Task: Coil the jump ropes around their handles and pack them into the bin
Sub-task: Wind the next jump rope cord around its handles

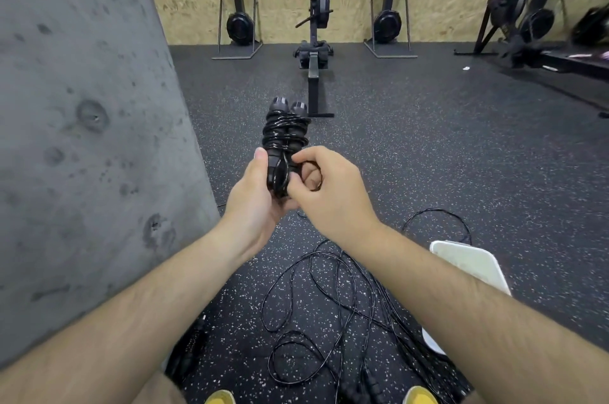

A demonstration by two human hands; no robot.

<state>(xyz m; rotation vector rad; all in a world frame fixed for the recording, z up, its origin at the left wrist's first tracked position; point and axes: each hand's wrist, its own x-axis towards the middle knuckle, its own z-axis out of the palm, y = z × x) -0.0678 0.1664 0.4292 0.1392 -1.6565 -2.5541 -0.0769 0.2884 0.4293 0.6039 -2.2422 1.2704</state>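
Observation:
A black jump rope [285, 133] is wound in tight turns around its two handles, which point away from me, side by side. My left hand [255, 196] grips the near ends of the handles from below. My right hand [329, 186] is closed on the rope's last loop beside the handles, thumb and fingers pinching it. More loose black jump ropes [329, 304] lie tangled on the floor under my forearms. A white bin [468, 263] stands on the floor at the right, partly hidden by my right arm.
A grey concrete pillar [82, 140] fills the left side. A rowing machine [314, 51] stands straight ahead, with more fitness machines along the wooden back wall and at the right. The floor is black speckled rubber. My yellow shoes show at the bottom edge.

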